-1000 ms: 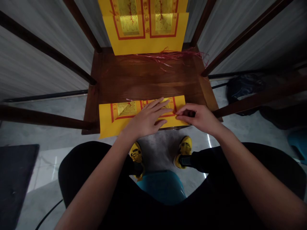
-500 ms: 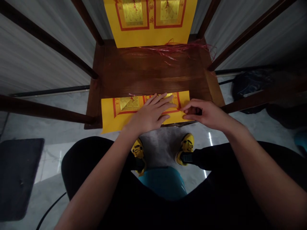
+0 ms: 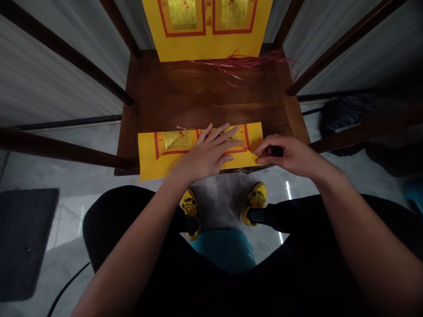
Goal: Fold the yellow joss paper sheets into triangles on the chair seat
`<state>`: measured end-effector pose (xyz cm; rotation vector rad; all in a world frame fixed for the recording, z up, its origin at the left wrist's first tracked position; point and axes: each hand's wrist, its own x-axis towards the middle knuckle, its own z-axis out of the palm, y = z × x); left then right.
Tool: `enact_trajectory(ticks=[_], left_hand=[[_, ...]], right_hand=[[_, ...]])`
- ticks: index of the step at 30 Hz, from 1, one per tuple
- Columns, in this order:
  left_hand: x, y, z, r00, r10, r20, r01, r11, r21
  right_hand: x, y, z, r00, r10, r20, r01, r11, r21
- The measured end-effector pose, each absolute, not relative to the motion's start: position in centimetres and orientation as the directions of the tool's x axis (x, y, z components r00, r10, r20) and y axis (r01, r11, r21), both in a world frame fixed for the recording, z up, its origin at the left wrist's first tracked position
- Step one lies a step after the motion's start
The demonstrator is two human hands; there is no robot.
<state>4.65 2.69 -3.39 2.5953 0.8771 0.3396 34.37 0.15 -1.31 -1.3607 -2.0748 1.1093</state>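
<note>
A yellow sheet of paper with red borders and gold printed squares lies along the near edge of the wooden surface. It appears folded, and one of its gold squares shows a diagonal crease. My left hand rests flat on its middle, fingers spread, covering much of the right-hand print. At the paper's right end, my right hand has thumb and fingertips drawn together in a pinch at the edge. The exact contact under those fingertips is partly hidden.
More yellow printed paper lies at the far side of the brown wooden surface. Loose pink plastic strands are beside it. Dark wooden bars rise on both sides. A blue stool shows between my legs.
The right hand has shifted slightly to the right along the paper's end. My left hand stays flat on the paper, its fingers a little more spread. The view has moved slightly.
</note>
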Motion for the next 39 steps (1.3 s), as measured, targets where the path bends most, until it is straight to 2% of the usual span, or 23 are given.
enact_trajectory(ticks=[11, 16, 20, 23, 26, 30, 35, 39], left_hand=[[5.5, 2.3, -3.3, 0.824, 0.562, 0.075, 0.495, -0.778, 0.386], [6.3, 1.5, -2.9, 0.848, 0.531, -0.002, 0.506, -0.806, 0.307], [7.1, 0.1, -2.3, 0.779, 0.626, -0.035, 0.614, -0.751, 0.243], [7.7, -0.5, -2.3, 0.674, 0.738, 0.020, 0.715, -0.659, 0.234], [8.1, -0.6, -2.9, 0.578, 0.812, 0.076, 0.768, -0.573, 0.287], [8.4, -0.5, -3.6, 0.532, 0.838, 0.123, 0.756, -0.535, 0.377], [7.8, -0.5, -3.6, 0.656, 0.743, 0.131, 0.682, -0.658, 0.319], [7.7, -0.5, -3.3, 0.727, 0.678, 0.110, 0.628, -0.721, 0.295]], right_hand=[[34.4, 0.3, -1.0, -0.401, 0.906, -0.139, 0.726, 0.221, -0.652], [34.1, -0.1, -1.2, -0.334, 0.927, -0.170, 0.834, 0.207, -0.511], [33.5, -0.6, -1.1, -0.236, 0.937, -0.257, 0.895, 0.107, -0.433], [33.3, -0.7, -1.2, -0.226, 0.932, -0.284, 0.908, 0.095, -0.409], [33.5, -0.6, -1.5, -0.248, 0.934, -0.257, 0.895, 0.119, -0.429], [34.1, -0.8, -2.0, -0.282, 0.941, -0.185, 0.878, 0.176, -0.444], [34.7, -1.4, -1.9, -0.377, 0.920, -0.111, 0.880, 0.319, -0.351], [34.4, -1.7, -1.9, -0.382, 0.917, -0.113, 0.883, 0.327, -0.336]])
